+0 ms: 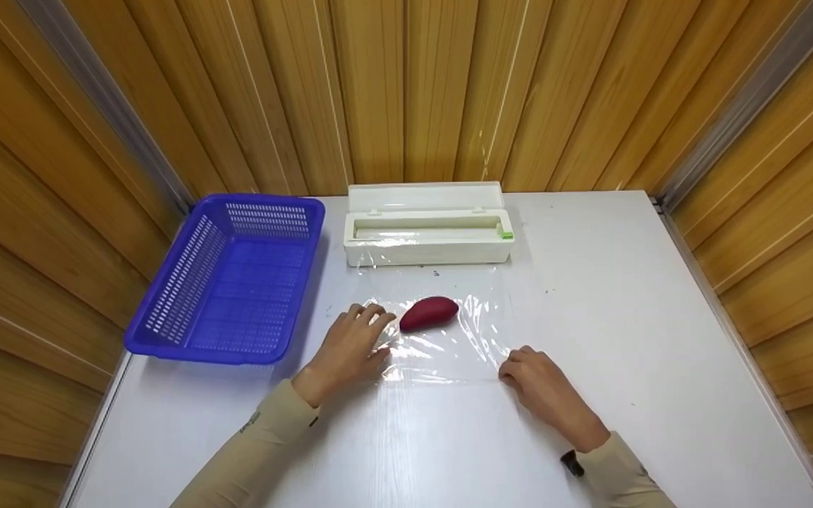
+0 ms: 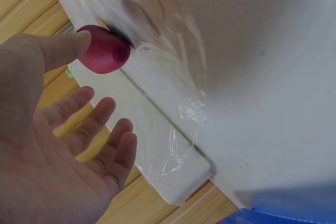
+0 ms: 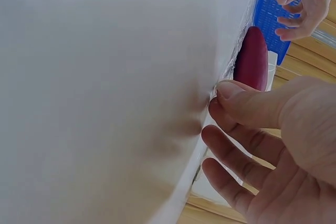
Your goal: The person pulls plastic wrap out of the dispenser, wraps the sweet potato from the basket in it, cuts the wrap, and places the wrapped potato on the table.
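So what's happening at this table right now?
A person stands at a white table with a sheet of cling film spread in front of a white film dispenser. A red sweet potato lies on the film. The left hand is open beside the potato; the right hand pinches the film's near right corner. A blue basket sits to the left.

Head looks down; wrists close, sharing sweet potato (image 1: 428,313).

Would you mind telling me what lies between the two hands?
Only clear plastic wrap on the white table, seen from the head camera; the sweet potato lies further back.
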